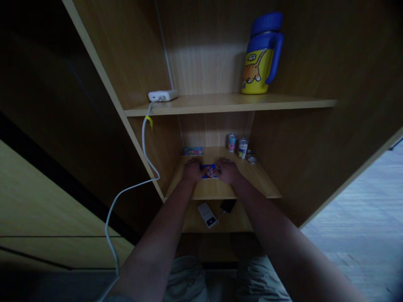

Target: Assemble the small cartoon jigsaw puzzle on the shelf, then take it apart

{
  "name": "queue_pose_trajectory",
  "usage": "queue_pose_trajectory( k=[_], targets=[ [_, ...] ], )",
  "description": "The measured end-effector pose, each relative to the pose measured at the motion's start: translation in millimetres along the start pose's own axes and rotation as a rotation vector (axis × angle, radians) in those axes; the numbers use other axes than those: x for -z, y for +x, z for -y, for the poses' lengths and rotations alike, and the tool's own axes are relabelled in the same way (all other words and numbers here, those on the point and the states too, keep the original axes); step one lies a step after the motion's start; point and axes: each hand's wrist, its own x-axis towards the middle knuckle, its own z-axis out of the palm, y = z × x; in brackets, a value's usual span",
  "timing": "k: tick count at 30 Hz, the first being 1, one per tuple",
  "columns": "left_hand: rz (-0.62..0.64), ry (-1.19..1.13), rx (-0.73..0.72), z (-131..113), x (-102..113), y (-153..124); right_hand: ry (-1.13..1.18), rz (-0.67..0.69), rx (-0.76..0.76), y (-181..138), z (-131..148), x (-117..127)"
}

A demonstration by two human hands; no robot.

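1. A blue printed packet [210, 171] with a multicoloured picture lies between the two hands, over the front half of the middle shelf [217, 192]; whether it rests fully on the board is too small to tell.
2. The left hand [192, 170] is at the packet's left end, its thumb reaching inward to the edge, its fingers pointing towards the back.
3. The right hand [227, 170] is at the other end, fingers bent, touching the packet. I cannot tell whether either hand grips it or merely presses on it.
4. Behind the left hand, near the back wall, a second flat printed piece [193, 151] in blue and pink lies on the same shelf.
5. Behind the right hand stand two upright cans, a pink and blue can [232, 143] and a white-topped can [242, 148], with a small round metal piece [252, 160] beside them.
6. On the lower shelf are a white device [207, 215] with a lit display and a dark object [228, 205].
7. The upper shelf [214, 102] bears a blue and yellow jug [260, 58] at right and a white block [163, 95] at left, from which a white cable [144, 142] hangs.
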Motion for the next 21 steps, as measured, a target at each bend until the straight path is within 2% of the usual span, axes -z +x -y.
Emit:
queue_pose_trajectory(
  k=[7, 12, 21],
  targets=[
    [-0.027, -0.013, 0.008, 3, -2, 0, 0.102, -0.019, 0.064, 6, -7, -1],
    [-0.04, -0.019, 0.001, 5, -2, 0, 0.162, -0.032, 0.002, 7, -12, -3],
    [-0.069, -0.041, -0.004, 5, -3, 1, 0.236, -0.053, 0.008, 8, -14, -1]
  ],
)
